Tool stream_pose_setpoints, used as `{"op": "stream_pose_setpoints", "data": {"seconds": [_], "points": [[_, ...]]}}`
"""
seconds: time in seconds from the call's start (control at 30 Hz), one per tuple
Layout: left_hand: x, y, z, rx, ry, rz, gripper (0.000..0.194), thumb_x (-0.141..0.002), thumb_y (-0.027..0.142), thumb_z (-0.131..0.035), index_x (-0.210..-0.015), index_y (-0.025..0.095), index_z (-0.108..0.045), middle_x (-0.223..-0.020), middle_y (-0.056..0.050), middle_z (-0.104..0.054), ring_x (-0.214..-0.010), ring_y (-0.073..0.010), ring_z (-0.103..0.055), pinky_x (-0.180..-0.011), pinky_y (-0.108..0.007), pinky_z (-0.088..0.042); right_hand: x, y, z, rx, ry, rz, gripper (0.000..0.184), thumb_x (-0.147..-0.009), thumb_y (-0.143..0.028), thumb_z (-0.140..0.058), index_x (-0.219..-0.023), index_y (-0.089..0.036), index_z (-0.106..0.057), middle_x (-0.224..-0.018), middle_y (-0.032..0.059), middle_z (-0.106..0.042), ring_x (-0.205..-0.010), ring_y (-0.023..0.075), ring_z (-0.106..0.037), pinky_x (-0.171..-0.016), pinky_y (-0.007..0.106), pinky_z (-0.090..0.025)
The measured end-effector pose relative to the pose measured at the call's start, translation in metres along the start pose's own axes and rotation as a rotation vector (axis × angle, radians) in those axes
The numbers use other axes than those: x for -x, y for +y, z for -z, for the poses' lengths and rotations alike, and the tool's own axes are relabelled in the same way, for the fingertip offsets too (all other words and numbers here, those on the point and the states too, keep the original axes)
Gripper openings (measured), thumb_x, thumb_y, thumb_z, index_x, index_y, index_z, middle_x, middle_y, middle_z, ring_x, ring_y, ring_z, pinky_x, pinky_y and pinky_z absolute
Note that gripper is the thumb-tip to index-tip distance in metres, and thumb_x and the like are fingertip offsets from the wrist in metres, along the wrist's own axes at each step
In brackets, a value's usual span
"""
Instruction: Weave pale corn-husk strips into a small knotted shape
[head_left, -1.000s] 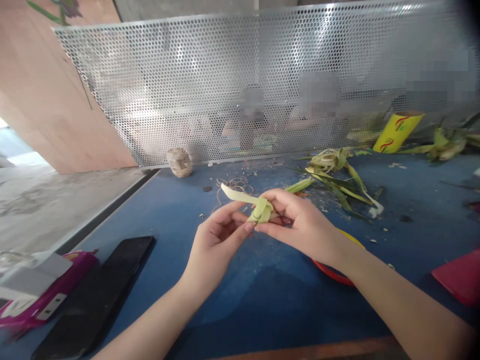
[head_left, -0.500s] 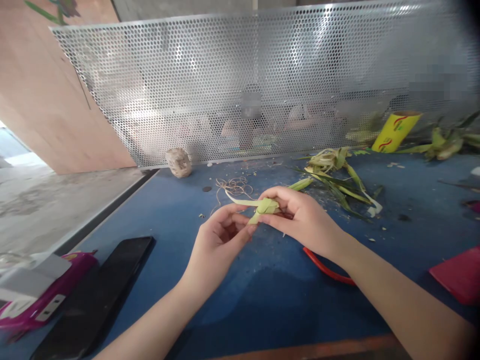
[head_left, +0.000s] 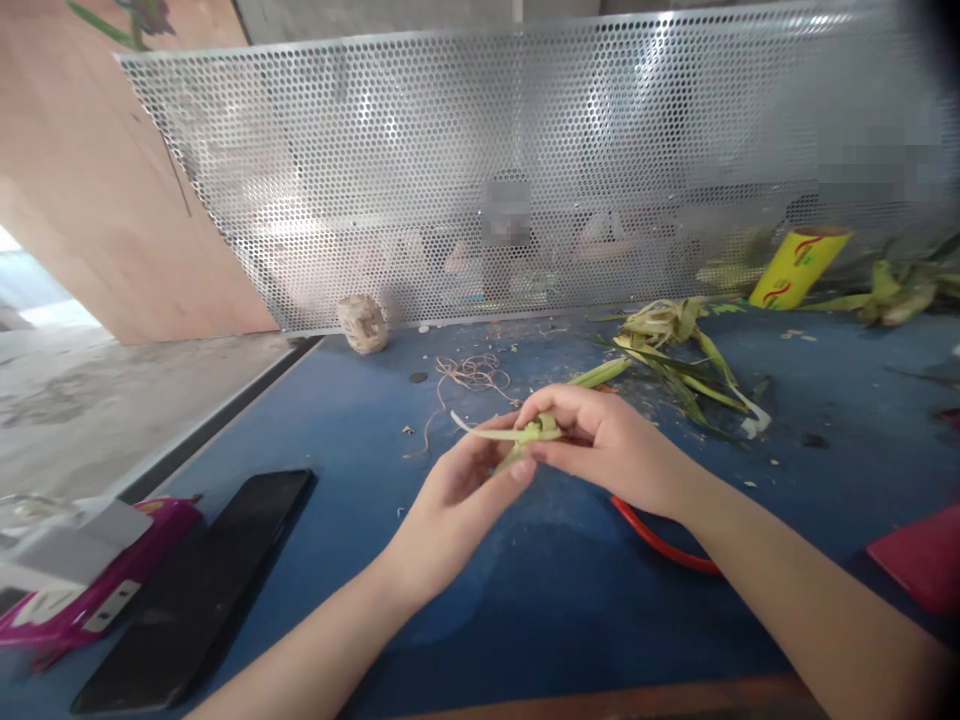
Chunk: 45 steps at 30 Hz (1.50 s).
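Both hands meet over the middle of the blue table around a small folded leaf strip (head_left: 541,430), pale green, possibly corn husk. One thin pale end of it sticks out to the left. My right hand (head_left: 600,430) pinches the folded part between thumb and fingers from the right. From the left, my left hand (head_left: 476,490) closes its thumb and fingers on the strip's lower end. Fingers cover part of the fold. Just beyond them lies a loose tangle of thin brown string (head_left: 472,373).
A heap of green husks (head_left: 664,340) lies right of centre, near a yellow roll (head_left: 801,268). A red curved handle (head_left: 664,545) is by my right forearm. At left are a black phone (head_left: 202,590) and a purple power strip (head_left: 105,590). A perforated metal screen (head_left: 420,180) stands behind.
My left hand has shifted right and pressed closer to my right hand. The leaf strip has turned and dropped slightly, with its thin end now lower. The view has moved a little.
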<state>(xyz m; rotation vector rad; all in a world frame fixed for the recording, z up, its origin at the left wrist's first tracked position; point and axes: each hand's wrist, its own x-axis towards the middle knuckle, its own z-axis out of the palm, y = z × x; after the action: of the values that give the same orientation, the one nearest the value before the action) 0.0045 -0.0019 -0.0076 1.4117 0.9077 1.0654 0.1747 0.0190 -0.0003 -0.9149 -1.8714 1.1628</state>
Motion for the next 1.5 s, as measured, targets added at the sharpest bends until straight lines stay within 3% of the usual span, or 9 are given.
{"op": "stream_pose_setpoints", "data": {"seconds": [0.13, 0.4, 0.7, 0.83, 0.9, 1.0, 1.2, 1.33, 1.5], "points": [[-0.005, -0.003, 0.005, -0.058, 0.21, -0.064, 0.024, -0.076, 0.031, -0.064, -0.097, 0.021, -0.071, -0.09, -0.004, -0.073, -0.082, -0.0169, -0.064, -0.075, -0.026, -0.049, 0.002, -0.002, -0.004, -0.018, -0.071, -0.018, 0.013, -0.081, -0.023, -0.058, -0.093, -0.019, -0.053, -0.078, 0.0, -0.059, -0.071, 0.0113, -0.057, -0.063, 0.023, -0.045], [-0.002, 0.002, 0.008, -0.305, 0.358, -0.235, 0.006, -0.071, 0.025, -0.07, -0.07, 0.026, -0.075, -0.075, 0.0, -0.074, -0.072, -0.0165, -0.065, -0.069, -0.026, -0.05, 0.002, -0.001, -0.005, 0.129, 0.042, 0.039, 0.015, -0.084, -0.034, -0.055, -0.086, -0.019, -0.055, -0.057, -0.0066, -0.04, -0.049, 0.0065, -0.038, -0.045, 0.019, -0.032], [-0.003, -0.002, 0.016, -0.135, 0.487, -0.339, 0.004, -0.071, 0.028, -0.071, -0.07, 0.025, -0.074, -0.076, 0.002, -0.073, -0.068, -0.0111, -0.061, -0.065, -0.021, -0.047, 0.002, -0.002, -0.006, 0.099, 0.082, 0.073, 0.012, -0.082, -0.03, -0.058, -0.084, -0.019, -0.055, -0.059, -0.0058, -0.048, -0.052, 0.0065, -0.045, -0.048, 0.018, -0.035], [-0.005, -0.013, 0.015, 0.078, 0.352, -0.382, 0.032, -0.068, 0.035, -0.072, -0.099, 0.025, -0.068, -0.078, 0.002, -0.065, -0.07, -0.0097, -0.057, -0.066, -0.02, -0.046, 0.001, -0.002, -0.007, 0.044, 0.066, 0.046, 0.012, -0.083, -0.03, -0.058, -0.084, -0.019, -0.055, -0.06, -0.0054, -0.049, -0.053, 0.0068, -0.045, -0.048, 0.018, -0.035], [-0.006, -0.015, 0.011, 0.146, 0.168, -0.284, 0.054, -0.068, 0.046, -0.069, -0.116, 0.023, -0.059, -0.088, -0.002, -0.063, -0.077, -0.0139, -0.057, -0.068, -0.024, -0.047, 0.0, -0.001, -0.008, -0.002, 0.023, 0.027, 0.012, -0.083, -0.03, -0.058, -0.085, -0.018, -0.054, -0.061, -0.005, -0.05, -0.053, 0.0067, -0.045, -0.048, 0.018, -0.035], [-0.005, -0.013, 0.003, 0.107, -0.015, -0.062, 0.047, -0.076, 0.048, -0.06, -0.108, 0.014, -0.062, -0.091, -0.008, -0.066, -0.078, -0.0167, -0.06, -0.071, -0.028, -0.048, 0.001, 0.003, -0.01, -0.051, -0.048, 0.009, 0.015, -0.085, -0.032, -0.057, -0.085, -0.018, -0.053, -0.066, -0.0031, -0.054, -0.058, 0.0079, -0.048, -0.051, 0.019, -0.037], [-0.005, -0.007, 0.0, 0.0, 0.124, -0.029, 0.036, -0.077, 0.036, -0.062, -0.105, 0.013, -0.063, -0.067, -0.002, -0.068, -0.062, -0.0134, -0.061, -0.062, -0.024, -0.048, 0.003, 0.006, -0.013, -0.064, -0.124, 0.051, 0.02, -0.096, -0.028, -0.032, -0.102, -0.02, -0.05, -0.072, -0.0022, -0.049, -0.066, 0.0094, -0.047, -0.061, 0.022, -0.04], [-0.006, -0.01, 0.003, -0.075, 0.218, -0.077, 0.03, -0.083, 0.037, -0.054, -0.096, 0.014, -0.068, -0.063, -0.001, -0.064, -0.057, -0.0111, -0.055, -0.056, -0.022, -0.045, 0.003, 0.005, -0.014, -0.002, -0.105, 0.11, 0.023, -0.093, -0.014, -0.036, -0.115, -0.023, -0.038, -0.071, -0.0045, -0.051, -0.071, 0.0096, -0.05, -0.067, 0.024, -0.04], [-0.006, -0.008, 0.001, -0.067, 0.155, -0.064, 0.027, -0.073, 0.03, -0.066, -0.095, 0.014, -0.069, -0.062, -0.001, -0.064, -0.053, -0.011, -0.054, -0.05, -0.022, -0.043, 0.003, 0.005, -0.017, 0.056, -0.071, 0.093, 0.033, -0.091, -0.015, -0.041, -0.121, -0.025, -0.031, -0.072, -0.0052, -0.056, -0.069, 0.01, -0.052, -0.066, 0.024, -0.042]]}}
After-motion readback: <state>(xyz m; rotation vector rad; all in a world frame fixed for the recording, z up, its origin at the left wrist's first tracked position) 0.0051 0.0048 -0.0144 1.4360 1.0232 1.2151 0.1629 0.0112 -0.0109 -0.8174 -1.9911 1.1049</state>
